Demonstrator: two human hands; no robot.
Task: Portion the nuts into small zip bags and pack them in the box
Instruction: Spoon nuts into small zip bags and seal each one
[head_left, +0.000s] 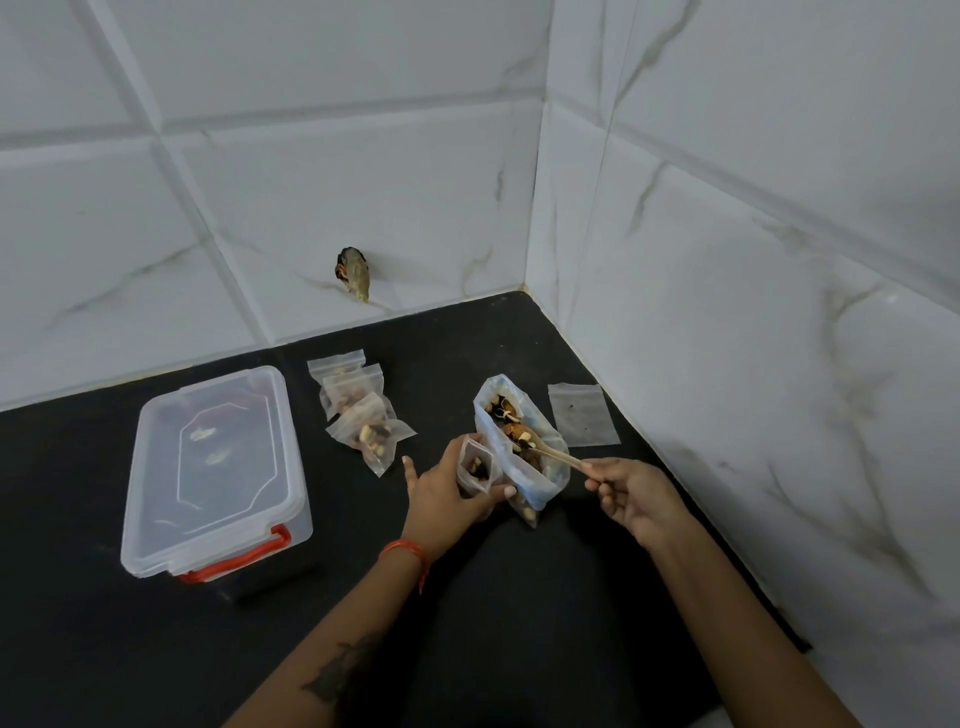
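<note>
A large clear bag of mixed nuts (524, 467) stands open on the black counter. My left hand (447, 493) grips a small open zip bag (475, 467) with a few nuts in it, right beside the large bag. My right hand (631, 493) pinches the handle of a wooden spoon (550, 454) whose bowl is inside the large bag among the nuts. Three filled small zip bags (363, 415) lie in a pile to the left. An empty zip bag (582, 415) lies flat to the right. The clear plastic box (213, 467), lid on, red latches, sits at left.
The black counter (156, 649) ends at white marble-patterned tiled walls (727, 312) that meet in a corner behind the bags. A small capped outlet (356, 273) sticks out of the back wall above the counter.
</note>
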